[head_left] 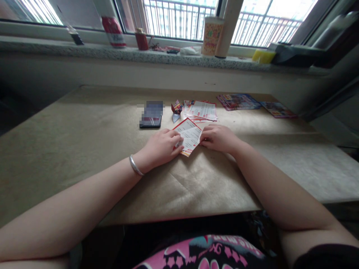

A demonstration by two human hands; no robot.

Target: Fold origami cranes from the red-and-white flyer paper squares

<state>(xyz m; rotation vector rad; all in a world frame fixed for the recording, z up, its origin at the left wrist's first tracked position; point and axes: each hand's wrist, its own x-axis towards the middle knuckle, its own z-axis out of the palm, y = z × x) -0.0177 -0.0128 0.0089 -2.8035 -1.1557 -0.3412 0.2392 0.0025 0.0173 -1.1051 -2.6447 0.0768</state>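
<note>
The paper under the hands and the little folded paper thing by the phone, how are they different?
The paper under the hands lies nearly flat on the table, pressed by the left hand and right hand; the little folded paper piece stands up in a pointed shape, untouched. The held paper is bigger and mostly white with red edges; the folded piece is smaller and more colourful. Both are printed paper.

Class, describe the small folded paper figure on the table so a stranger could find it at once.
Start at the brown table under the window. Near its middle lie a dark phone and a stack of leaflets; the folded figure sits between them, beyond the hands. Unlike the flat sheets around it, it stands up, small and pointed, in red, purple and blue.
</note>
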